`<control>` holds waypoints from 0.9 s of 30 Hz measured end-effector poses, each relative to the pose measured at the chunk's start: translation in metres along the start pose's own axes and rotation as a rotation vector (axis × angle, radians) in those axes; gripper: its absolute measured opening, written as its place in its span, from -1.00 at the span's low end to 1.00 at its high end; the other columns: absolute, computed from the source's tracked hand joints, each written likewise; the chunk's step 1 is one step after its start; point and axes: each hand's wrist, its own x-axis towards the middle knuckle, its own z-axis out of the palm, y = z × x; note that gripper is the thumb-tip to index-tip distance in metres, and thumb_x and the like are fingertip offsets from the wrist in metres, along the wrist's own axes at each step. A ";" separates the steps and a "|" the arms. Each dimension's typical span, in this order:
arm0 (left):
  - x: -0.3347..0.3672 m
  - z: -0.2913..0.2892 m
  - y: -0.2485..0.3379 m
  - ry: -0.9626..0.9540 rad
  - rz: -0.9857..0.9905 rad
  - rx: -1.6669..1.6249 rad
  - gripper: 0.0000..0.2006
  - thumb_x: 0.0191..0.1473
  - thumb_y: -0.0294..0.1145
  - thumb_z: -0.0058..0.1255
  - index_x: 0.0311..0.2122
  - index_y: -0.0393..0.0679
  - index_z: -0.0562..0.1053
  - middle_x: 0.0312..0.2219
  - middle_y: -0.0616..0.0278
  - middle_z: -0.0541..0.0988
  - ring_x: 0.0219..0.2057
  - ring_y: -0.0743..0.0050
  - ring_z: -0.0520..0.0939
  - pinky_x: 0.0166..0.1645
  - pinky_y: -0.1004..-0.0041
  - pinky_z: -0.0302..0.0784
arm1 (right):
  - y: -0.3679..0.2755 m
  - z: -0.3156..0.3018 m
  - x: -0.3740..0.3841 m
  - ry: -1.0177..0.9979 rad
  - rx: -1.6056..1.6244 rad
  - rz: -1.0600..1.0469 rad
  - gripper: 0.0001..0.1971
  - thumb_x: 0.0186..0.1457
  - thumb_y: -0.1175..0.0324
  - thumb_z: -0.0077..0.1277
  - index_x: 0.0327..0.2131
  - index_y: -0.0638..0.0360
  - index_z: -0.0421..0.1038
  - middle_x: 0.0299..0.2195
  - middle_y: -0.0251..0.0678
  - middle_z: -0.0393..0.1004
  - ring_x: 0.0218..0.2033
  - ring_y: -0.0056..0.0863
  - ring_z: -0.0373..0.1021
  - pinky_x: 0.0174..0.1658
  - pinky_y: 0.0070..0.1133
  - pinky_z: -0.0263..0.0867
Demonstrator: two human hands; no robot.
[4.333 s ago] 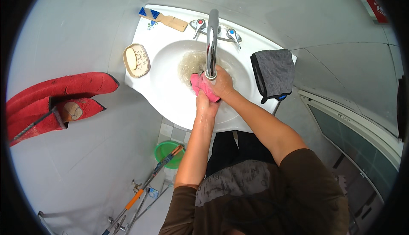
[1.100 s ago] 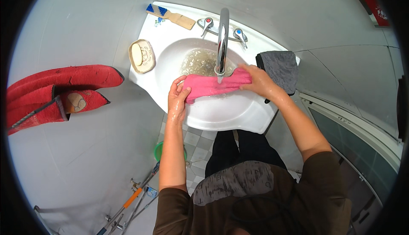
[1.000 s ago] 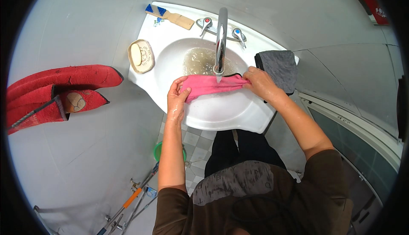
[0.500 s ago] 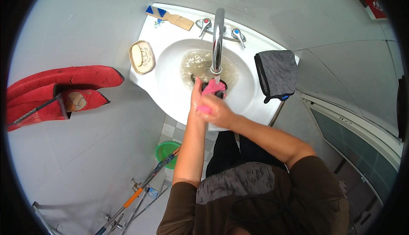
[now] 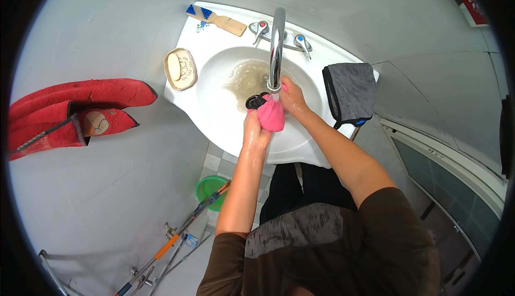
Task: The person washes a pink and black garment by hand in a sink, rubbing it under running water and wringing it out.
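Observation:
A wet pink cloth with black parts is bunched under the faucet, and water runs onto it. Closed around its lower left side is my left hand, with a dark, loop-like black part showing above the fingers. My right hand grips a pink bit of the same cloth just right of the spout; its fingertips are partly hidden. Both hands are over the white sink, where murky, greyish water lies in the bowl.
A soap dish with a soap bar and a wooden brush with blue bristles lie on the left rim. A folded grey cloth hangs over the right edge. Red cloths hang at left; a green basin stands below.
My right hand has moved from across my left wrist up to the right of the spout. The pink cloth now bulges toward me, and the hands are farther apart.

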 end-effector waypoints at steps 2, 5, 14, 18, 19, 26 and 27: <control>-0.006 0.000 0.005 -0.047 0.016 -0.115 -0.79 0.11 -0.48 -0.26 -0.15 -0.27 0.33 -0.27 0.09 0.51 -0.24 0.26 0.55 -0.11 0.27 0.49 | 0.005 -0.006 -0.001 -0.022 0.090 0.094 -0.82 0.08 0.30 -0.08 -0.37 0.24 0.34 -0.44 -0.22 0.48 -0.44 -0.42 0.40 -0.28 -0.56 0.31; -0.014 -0.010 0.014 0.034 -0.037 -0.236 -0.76 0.11 -0.45 -0.28 -0.12 -0.29 0.32 -0.22 0.06 0.50 -0.18 0.23 0.53 -0.08 0.22 0.47 | 0.022 -0.008 0.010 -0.270 -0.022 0.206 -0.79 0.10 0.27 -0.14 -0.34 0.21 0.38 -0.39 -0.22 0.48 -0.36 -0.34 0.39 -0.24 -0.52 0.30; -0.025 -0.010 0.005 -0.008 -0.048 -0.200 -0.72 0.10 -0.42 -0.27 -0.08 -0.25 0.32 -0.15 0.06 0.48 -0.12 0.21 0.51 0.04 0.23 0.39 | 0.070 0.039 0.059 -0.079 -0.842 -0.233 -0.80 -0.05 0.30 -0.11 -0.36 0.19 0.33 -0.34 -0.04 0.40 -0.26 -0.08 0.36 -0.22 -0.31 0.31; -0.020 -0.010 -0.002 -0.040 -0.044 -0.214 -0.72 0.10 -0.41 -0.26 -0.08 -0.22 0.32 -0.18 0.10 0.49 -0.14 0.21 0.51 -0.01 0.24 0.42 | 0.069 0.030 0.070 -0.360 -0.954 -0.312 -0.87 -0.09 0.46 -0.14 -0.42 0.27 0.37 -0.40 -0.07 0.35 -0.42 -0.15 0.42 -0.34 -0.39 0.36; -0.019 -0.012 -0.001 -0.033 -0.039 -0.222 -0.72 0.10 -0.41 -0.26 -0.08 -0.22 0.32 -0.18 0.10 0.49 -0.14 0.21 0.51 -0.01 0.24 0.42 | 0.065 0.034 0.069 -0.372 -0.954 -0.315 -0.87 -0.09 0.46 -0.14 -0.42 0.27 0.37 -0.40 -0.07 0.35 -0.42 -0.15 0.42 -0.34 -0.39 0.36; -0.008 -0.006 -0.006 -0.045 -0.085 -0.262 -0.70 0.11 -0.40 -0.29 -0.06 -0.23 0.31 -0.16 0.08 0.47 -0.14 0.19 0.50 -0.01 0.21 0.42 | 0.056 0.017 0.073 -0.487 -1.006 -0.304 -0.86 -0.10 0.47 -0.10 -0.41 0.27 0.36 -0.38 -0.06 0.35 -0.42 -0.13 0.40 -0.35 -0.38 0.35; -0.007 -0.005 -0.008 -0.049 -0.076 -0.257 -0.70 0.11 -0.40 -0.30 -0.06 -0.24 0.30 -0.15 0.08 0.47 -0.13 0.18 0.50 -0.01 0.21 0.42 | 0.060 0.013 0.071 -0.401 -0.857 -0.247 -0.87 -0.06 0.44 -0.10 -0.41 0.27 0.35 -0.41 -0.11 0.35 -0.44 -0.20 0.40 -0.38 -0.42 0.35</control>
